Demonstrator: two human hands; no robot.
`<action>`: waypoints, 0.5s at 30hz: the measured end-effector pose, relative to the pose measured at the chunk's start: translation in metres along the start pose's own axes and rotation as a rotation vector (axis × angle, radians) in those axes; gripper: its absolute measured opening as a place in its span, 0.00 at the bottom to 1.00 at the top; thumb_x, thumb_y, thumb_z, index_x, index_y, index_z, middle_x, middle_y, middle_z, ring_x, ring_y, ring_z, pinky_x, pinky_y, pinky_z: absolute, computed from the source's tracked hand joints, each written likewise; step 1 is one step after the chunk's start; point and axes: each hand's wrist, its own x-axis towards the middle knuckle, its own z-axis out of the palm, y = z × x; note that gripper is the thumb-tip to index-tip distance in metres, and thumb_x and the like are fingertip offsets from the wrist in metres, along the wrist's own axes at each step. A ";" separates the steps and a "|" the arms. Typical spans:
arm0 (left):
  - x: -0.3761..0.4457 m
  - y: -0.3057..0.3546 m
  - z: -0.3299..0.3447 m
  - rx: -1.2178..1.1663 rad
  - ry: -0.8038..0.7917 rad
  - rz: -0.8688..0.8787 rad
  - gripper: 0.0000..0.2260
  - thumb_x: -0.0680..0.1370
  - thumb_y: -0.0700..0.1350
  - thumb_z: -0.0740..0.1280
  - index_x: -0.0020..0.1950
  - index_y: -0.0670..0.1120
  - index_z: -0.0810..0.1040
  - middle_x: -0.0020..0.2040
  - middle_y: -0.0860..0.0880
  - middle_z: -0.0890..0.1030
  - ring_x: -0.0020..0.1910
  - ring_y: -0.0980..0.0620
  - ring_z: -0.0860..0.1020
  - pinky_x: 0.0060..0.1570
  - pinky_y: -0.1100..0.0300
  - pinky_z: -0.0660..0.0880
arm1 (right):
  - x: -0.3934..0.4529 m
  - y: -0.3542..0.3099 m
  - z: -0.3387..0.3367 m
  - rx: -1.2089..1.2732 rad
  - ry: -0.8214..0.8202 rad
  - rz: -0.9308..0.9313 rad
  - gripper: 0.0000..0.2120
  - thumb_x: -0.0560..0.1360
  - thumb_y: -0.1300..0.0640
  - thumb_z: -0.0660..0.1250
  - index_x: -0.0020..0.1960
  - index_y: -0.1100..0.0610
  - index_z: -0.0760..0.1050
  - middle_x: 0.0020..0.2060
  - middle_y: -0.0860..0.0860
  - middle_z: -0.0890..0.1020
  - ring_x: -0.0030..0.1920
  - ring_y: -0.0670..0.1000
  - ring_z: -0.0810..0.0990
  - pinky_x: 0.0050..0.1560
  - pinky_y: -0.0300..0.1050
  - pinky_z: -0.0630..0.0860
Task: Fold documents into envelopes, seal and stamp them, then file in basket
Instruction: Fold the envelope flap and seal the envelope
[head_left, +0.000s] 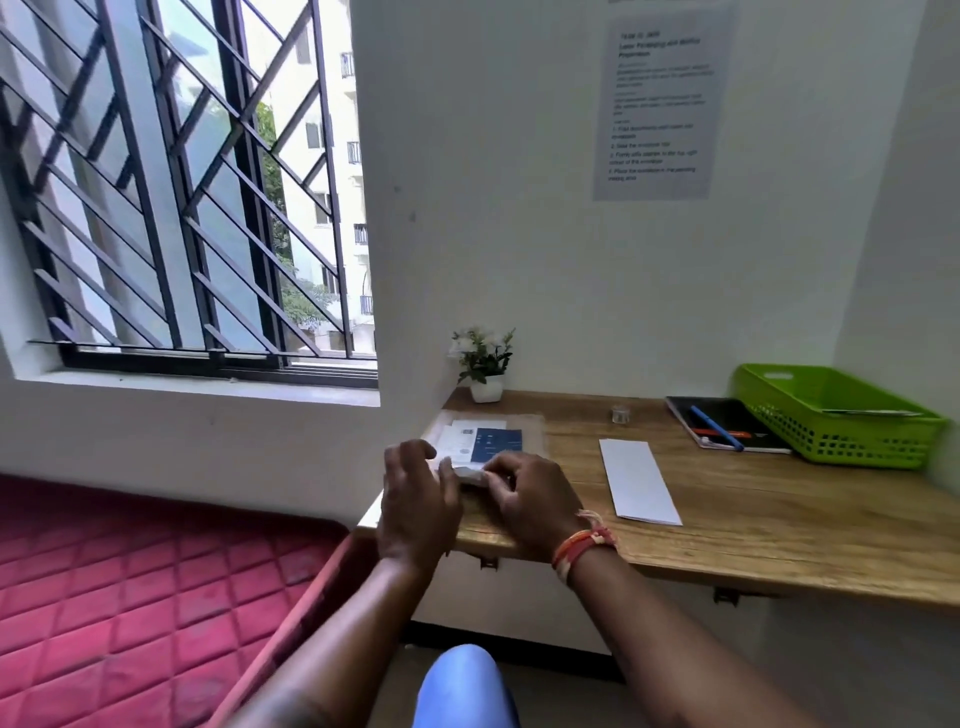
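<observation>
Both hands on a small pale item at desk's left end

Left hand (418, 499) & right hand (524, 496) w/ curled fingers pinch a small pale paper item (470, 475) over the wooden desk (727, 519); folded white sheet (638, 480) lies mid-desk, green basket (836, 415) far right, well apart.

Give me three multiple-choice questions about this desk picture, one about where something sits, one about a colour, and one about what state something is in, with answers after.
1. Where is the basket?
A. far right of the desk
B. on the windowsill
C. on the red mattress

2. What colour is the pen on the black notebook?
A. green
B. blue
C. white

3. How is the white envelope?
A. held up in the air
B. standing in the basket
C. lying flat on the desk, untouched

Answers: 1 A, it sits at the desk's right end by the wall. 2 B, its barrel is blue. 3 C, the left hand and right hand are busy with a small folded paper further left.
</observation>
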 end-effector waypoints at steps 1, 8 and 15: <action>0.002 0.002 -0.001 -0.032 0.018 -0.031 0.10 0.79 0.45 0.70 0.52 0.45 0.70 0.48 0.45 0.73 0.41 0.47 0.73 0.43 0.58 0.69 | 0.000 -0.001 -0.002 0.061 0.013 0.024 0.08 0.79 0.50 0.66 0.54 0.49 0.82 0.46 0.44 0.83 0.44 0.41 0.79 0.44 0.34 0.75; 0.014 0.047 -0.009 -0.238 0.001 0.164 0.17 0.82 0.60 0.60 0.61 0.49 0.74 0.53 0.52 0.74 0.50 0.53 0.77 0.50 0.64 0.73 | 0.017 -0.037 -0.035 0.516 0.129 0.077 0.07 0.78 0.54 0.68 0.51 0.51 0.84 0.42 0.44 0.86 0.45 0.43 0.84 0.47 0.41 0.81; 0.051 0.104 -0.026 -0.294 0.136 0.327 0.14 0.82 0.45 0.62 0.66 0.44 0.75 0.57 0.46 0.81 0.55 0.47 0.79 0.55 0.51 0.77 | 0.046 -0.078 -0.094 1.022 0.147 0.090 0.11 0.81 0.58 0.63 0.54 0.55 0.85 0.49 0.55 0.87 0.50 0.56 0.86 0.50 0.50 0.83</action>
